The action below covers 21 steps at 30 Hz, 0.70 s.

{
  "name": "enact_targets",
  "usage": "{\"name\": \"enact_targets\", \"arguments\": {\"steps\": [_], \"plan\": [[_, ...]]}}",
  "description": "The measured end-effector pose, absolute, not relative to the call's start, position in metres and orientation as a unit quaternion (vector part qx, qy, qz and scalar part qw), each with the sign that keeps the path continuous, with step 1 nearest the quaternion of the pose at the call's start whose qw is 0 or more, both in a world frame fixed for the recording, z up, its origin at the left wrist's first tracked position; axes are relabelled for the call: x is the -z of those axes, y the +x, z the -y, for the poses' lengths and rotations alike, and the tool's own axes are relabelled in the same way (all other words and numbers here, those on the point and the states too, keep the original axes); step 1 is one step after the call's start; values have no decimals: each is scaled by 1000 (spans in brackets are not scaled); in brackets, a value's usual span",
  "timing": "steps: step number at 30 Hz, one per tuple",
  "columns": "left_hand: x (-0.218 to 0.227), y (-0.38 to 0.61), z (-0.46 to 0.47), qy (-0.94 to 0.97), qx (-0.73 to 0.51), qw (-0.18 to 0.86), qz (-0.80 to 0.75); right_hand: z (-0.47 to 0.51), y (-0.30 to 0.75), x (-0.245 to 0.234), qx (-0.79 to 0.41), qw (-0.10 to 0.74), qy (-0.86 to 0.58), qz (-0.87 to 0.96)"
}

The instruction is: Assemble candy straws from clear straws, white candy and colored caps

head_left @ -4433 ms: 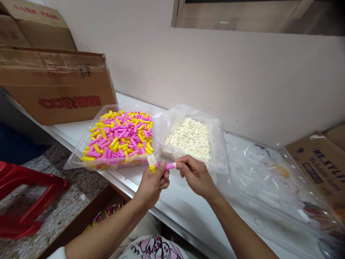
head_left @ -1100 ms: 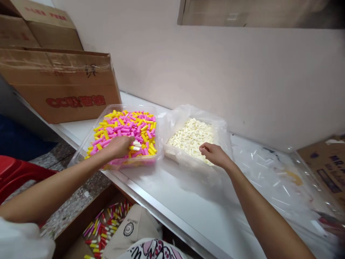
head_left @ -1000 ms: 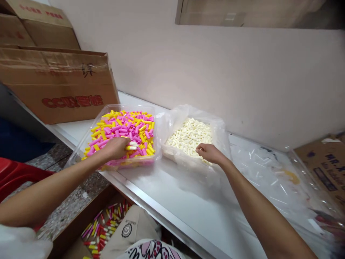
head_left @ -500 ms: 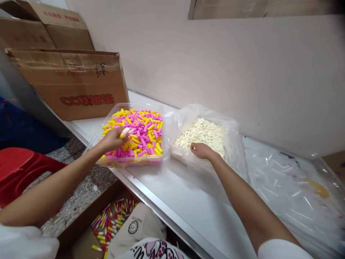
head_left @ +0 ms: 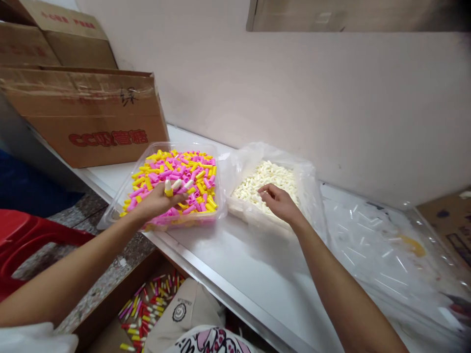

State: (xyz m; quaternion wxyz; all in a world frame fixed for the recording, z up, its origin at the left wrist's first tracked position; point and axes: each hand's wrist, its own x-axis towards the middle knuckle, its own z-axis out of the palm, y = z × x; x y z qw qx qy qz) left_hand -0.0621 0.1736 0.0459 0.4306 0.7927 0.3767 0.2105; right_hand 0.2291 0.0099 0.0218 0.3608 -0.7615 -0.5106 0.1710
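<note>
My left hand [head_left: 162, 200] is over a clear plastic tub [head_left: 147, 221] full of short yellow and pink plastic tubes [head_left: 184, 171]. Between its fingers it holds several capped tubes [head_left: 168, 189], white pieces sticking up out of them; at least one tube is yellow. On the right, my right hand [head_left: 278, 201] is at the near side of a heap of small white pieces [head_left: 270, 174], which lies in a tub lined with a clear plastic bag [head_left: 309, 171]. Its fingers are loosely bent and apart, at the heap's edge, and no piece shows in them.
A brown carton [head_left: 88, 117] stands on the white table [head_left: 235, 264] at the back left. Clear plastic bags [head_left: 371, 250] lie on the right. Below the table edge, a cardboard box [head_left: 106, 304] holds colored tubes with white ends. A red stool [head_left: 33, 240] is at left.
My right hand's fingers have opened from a pinch over the white pieces. My left hand has turned so the white tips point upward. The view has shifted slightly right.
</note>
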Motion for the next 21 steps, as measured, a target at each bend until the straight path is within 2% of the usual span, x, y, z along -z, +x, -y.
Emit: {"name": "enact_targets", "arguments": {"steps": [1, 3, 7, 11, 15, 18, 21], "plan": [[-48, -58, -157, 755, -211, 510, -354, -3, 215, -27, -209, 438, -716, 502], [-46, -48, -121, 709, -192, 607, -302, 12, 186, -36, -278, 525, -636, 493], [-28, -25, -69, 597, -202, 739, -238, 35, 150, -44, -327, 561, -585, 486], [-16, -11, -53, 565, -200, 774, -203, 49, 149, -44, -338, 561, -587, 476], [-24, -5, -46, 569, -175, 784, -175, 61, 152, -44, -330, 551, -591, 487], [-32, 0, -35, 513, -198, 802, -234, 68, 146, -41, -260, 552, -621, 492], [-32, 11, -24, 424, -291, 795, -322, 72, 132, -34, -129, 543, -658, 505]]}}
